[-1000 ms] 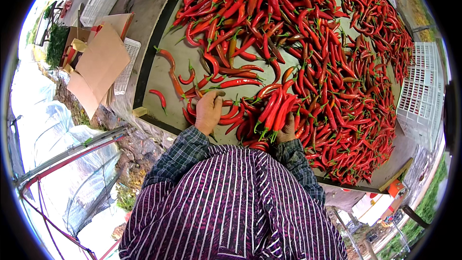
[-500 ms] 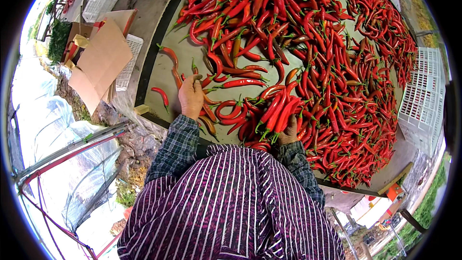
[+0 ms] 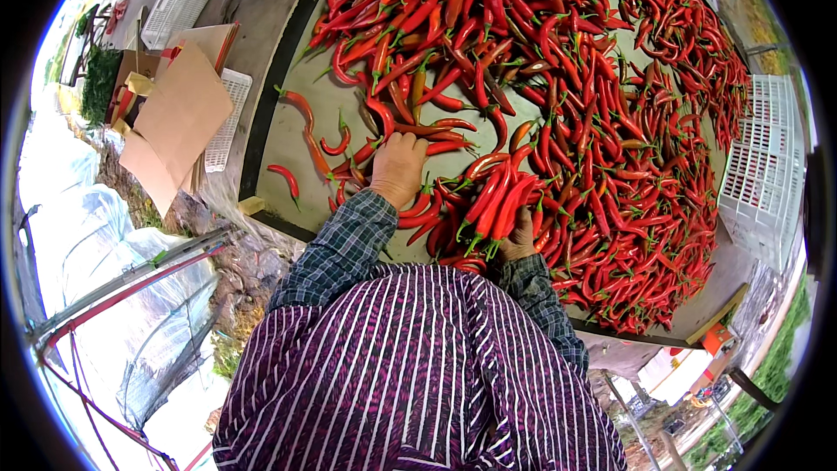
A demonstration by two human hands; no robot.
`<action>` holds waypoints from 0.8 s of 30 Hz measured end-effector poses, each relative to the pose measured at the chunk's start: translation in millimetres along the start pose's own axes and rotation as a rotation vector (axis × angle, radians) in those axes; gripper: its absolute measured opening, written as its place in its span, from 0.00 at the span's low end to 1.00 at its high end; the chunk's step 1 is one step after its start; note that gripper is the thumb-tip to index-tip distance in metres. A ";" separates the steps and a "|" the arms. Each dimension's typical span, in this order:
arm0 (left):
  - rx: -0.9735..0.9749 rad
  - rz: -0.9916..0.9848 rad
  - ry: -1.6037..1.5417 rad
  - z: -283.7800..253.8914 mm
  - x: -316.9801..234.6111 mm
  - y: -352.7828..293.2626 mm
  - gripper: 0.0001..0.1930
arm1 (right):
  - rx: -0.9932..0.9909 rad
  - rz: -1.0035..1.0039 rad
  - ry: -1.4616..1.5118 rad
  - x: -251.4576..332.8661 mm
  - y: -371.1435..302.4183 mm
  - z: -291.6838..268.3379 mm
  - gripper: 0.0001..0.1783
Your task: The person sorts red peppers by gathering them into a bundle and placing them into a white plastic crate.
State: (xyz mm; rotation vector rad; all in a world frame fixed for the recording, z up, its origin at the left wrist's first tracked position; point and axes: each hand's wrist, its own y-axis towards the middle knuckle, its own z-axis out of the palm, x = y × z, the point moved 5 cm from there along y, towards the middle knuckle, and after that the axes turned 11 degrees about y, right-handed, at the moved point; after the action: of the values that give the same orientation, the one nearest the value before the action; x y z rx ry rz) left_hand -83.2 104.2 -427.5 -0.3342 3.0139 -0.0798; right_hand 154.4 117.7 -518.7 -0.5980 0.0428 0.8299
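My right hand (image 3: 520,237) is closed around a bunch of long red chili peppers (image 3: 499,202), their green stems pointing down toward me. Farther left, my left hand (image 3: 399,170) is over the table with its fingers curled down at the left end of a red chili pepper (image 3: 450,146). Its fingertips are mostly hidden from view. Several loose peppers lie around it, among them a curved red one (image 3: 336,138) and a long one (image 3: 305,119). A single red pepper (image 3: 284,183) lies apart near the left edge.
A big heap of red chili peppers (image 3: 602,166) covers the middle and right of the grey, dark-edged table (image 3: 301,196). White plastic crates stand at the right (image 3: 764,174) and far left (image 3: 178,9). Cardboard sheets (image 3: 185,109) lean beyond the left edge.
My left hand has moved right and slightly down, from the loose peppers at the left toward the heap. My right hand stays in place with its bunch.
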 end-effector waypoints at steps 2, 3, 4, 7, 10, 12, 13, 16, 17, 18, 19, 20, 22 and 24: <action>0.014 -0.062 -0.105 -5.4 7.2 0.1 0.15 | -0.049 -0.024 0.030 -1.5 -1.7 -0.4 0.37; 0.123 -0.160 -0.329 -2.8 14.1 -1.8 0.15 | -0.052 -0.031 0.011 -2.4 -1.8 0.7 0.37; 0.233 -0.255 -0.555 -8.7 16.7 -2.8 0.16 | -0.055 -0.041 -0.008 -0.7 -2.6 -0.6 0.37; 0.337 -0.360 -0.985 -7.8 20.6 -11.1 0.19 | -0.062 -0.024 0.027 3.0 -2.2 -6.1 0.35; 0.342 -0.410 -1.217 -2.3 20.8 -19.1 0.19 | -0.061 0.002 0.037 5.4 -1.5 -11.2 0.32; 0.362 -0.433 -1.344 -1.6 17.5 -22.3 0.20 | -0.067 0.002 0.029 6.9 -2.9 -12.0 0.31; 0.340 -0.431 -1.350 2.8 19.7 -24.5 0.20 | -0.069 0.002 0.029 6.0 -1.7 -11.8 0.31; 0.309 -0.430 -1.358 11.6 21.2 -27.8 0.21 | -0.073 -0.029 0.012 6.2 -0.5 -11.6 0.30; 0.321 -0.434 -1.355 5.7 17.7 -26.6 0.21 | -0.073 -0.048 0.005 6.9 -1.1 -11.9 0.30; 0.334 -0.437 -1.351 2.2 14.9 -25.3 0.21 | -0.061 -0.083 -0.068 8.5 -2.1 -11.4 0.30; 0.329 -0.417 -1.340 2.2 14.9 -25.9 0.21 | -0.050 -0.112 -0.141 7.9 -4.0 -9.9 0.29; 0.324 -0.397 -1.328 2.6 15.4 -25.9 0.21 | -0.040 -0.142 -0.213 7.7 -6.1 -8.0 0.29; 0.314 -0.392 -1.336 0.8 13.1 -25.7 0.20 | -0.038 0.007 -0.016 1.2 -4.1 -3.8 0.30; 0.304 -0.424 -1.374 -3.1 7.6 -24.8 0.20 | -0.032 0.072 0.059 -1.5 -2.0 2.0 0.31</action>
State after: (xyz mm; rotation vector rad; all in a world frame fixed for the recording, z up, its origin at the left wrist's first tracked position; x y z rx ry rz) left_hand -85.5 78.5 -423.5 -0.6366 1.5249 -0.2225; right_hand 154.4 116.7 -515.7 -0.6538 0.1059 0.8839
